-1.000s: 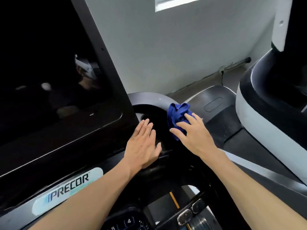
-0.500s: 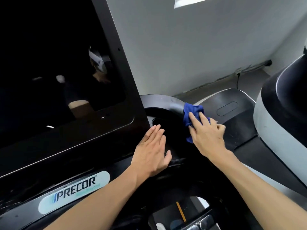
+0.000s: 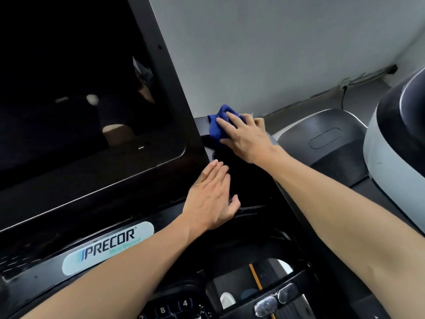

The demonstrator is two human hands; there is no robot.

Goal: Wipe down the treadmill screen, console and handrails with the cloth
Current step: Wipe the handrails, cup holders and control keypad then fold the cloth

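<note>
A pale grey wall (image 3: 264, 54) fills the background, matte and plain, and along its foot a grey floor (image 3: 358, 97) is seen, with a thin black cable (image 3: 343, 96) trailing across it. To the far right a neighbouring machine (image 3: 400, 146) is caught at the frame's edge, rounded in shape, white shell below and dark glossy top. Beside it a black motor cover (image 3: 326, 139) is laid out, smooth plastic with a shallow oval recess.

The left half of the view is taken up by the treadmill screen (image 3: 76, 93), a large black glass panel, switched off and highly reflective (dim shapes are mirrored in it). Below it the console (image 3: 46, 272) runs in glossy black plastic, and an oval light label (image 3: 108, 248) reading PRECOR is carried on it. Number keys (image 3: 173, 307) are glimpsed at the bottom edge, blurred.

Now to the hands. The blue cloth (image 3: 217, 127), soft and bunched, is pressed onto the curved dark handrail (image 3: 201, 125) just right of the screen's frame, at its upper bend. It is held down by the right hand (image 3: 247, 137), with fingers spread fairly straight over the fabric; whether the thumb is tucked round the cloth cannot be told. The left hand (image 3: 211, 199) is laid flat and relaxed, fingers together, on the black console surface just below and left of the cloth, with nothing gripped. A dark round recess (image 3: 230, 162) is seen between the two hands.
</note>
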